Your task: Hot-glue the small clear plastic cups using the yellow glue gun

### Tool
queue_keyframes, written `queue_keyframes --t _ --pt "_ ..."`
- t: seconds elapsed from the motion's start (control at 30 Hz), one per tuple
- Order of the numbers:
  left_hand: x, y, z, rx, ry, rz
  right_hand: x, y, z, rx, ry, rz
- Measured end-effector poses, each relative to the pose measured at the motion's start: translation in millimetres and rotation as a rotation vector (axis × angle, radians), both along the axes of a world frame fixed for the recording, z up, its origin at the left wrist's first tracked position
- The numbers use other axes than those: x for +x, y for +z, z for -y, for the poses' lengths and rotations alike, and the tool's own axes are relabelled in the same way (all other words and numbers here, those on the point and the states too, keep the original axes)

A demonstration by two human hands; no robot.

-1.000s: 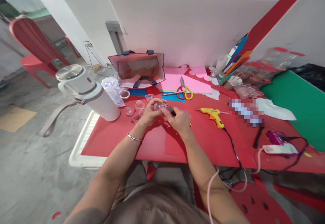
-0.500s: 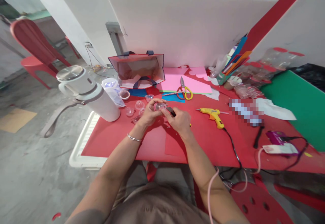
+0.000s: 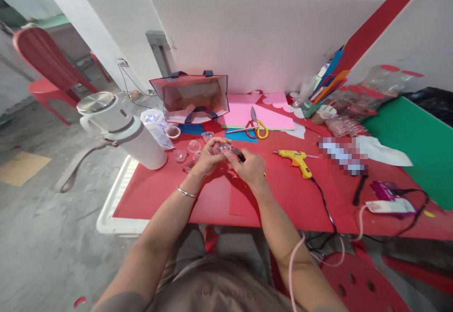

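My left hand (image 3: 208, 160) is closed around a small clear plastic cup (image 3: 222, 148) with a reddish rim, above the red-covered table. In my right hand (image 3: 252, 167) is a black-ended tool (image 3: 238, 154), its near end right beside the cup. A bit of yellow shows past the right palm, perhaps part of the same tool; its kind is hidden by the fingers. Several more clear plastic cups (image 3: 194, 146) lie just left of my left hand. Scissors (image 3: 260, 129) with red and yellow handles rest beyond my hands on coloured paper.
To the right lies a yellow glue gun (image 3: 296, 159) with a black cord. A large white flask (image 3: 143, 142) stands at the left on a white lid (image 3: 106, 220). Behind are an open bag (image 3: 193, 99) and pink paper (image 3: 276, 111). Clear jars (image 3: 377, 83) stand far right.
The hands, the cup and the black-ended tool stay almost in place. The whole view has shifted very slightly.
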State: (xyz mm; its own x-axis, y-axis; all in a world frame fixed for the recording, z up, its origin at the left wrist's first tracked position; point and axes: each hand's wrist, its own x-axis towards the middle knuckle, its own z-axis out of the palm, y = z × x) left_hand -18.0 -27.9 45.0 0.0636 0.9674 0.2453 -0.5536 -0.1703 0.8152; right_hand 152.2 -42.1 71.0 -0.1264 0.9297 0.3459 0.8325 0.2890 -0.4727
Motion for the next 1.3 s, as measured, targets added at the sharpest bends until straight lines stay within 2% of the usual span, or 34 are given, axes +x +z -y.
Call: queue_keyframes --t 0.23,0.43,0.7,0.87,1.0,1.13,1.3 --pt "-1 -5.0 -2 0.005 0.004 -0.005 -1 -4.0 0 -0.003 0.011 -0.008" --pt "0 -0.9 0 0.0 0.01 -0.017 0 -2.3 0 -0.012 0.031 -0.043" --pt "-4 -0.3 2 -0.143 0.015 0.041 7 -3.8 -4 -0.018 0.124 -0.203" --pt "-6 -0.8 2 -0.172 -0.02 0.098 3 -15.2 -9 0.138 0.24 -0.217" --pt "-5 1.5 2 -0.183 0.028 0.086 1 -22.5 -11 0.179 0.335 -0.178" --pt "-2 1.5 0 -0.179 0.102 0.017 0 -24.3 -10 0.216 0.339 -0.164" --pt "1 -2.8 -6 -0.1 0.173 0.019 0 -24.6 -9 0.383 0.342 -0.058"
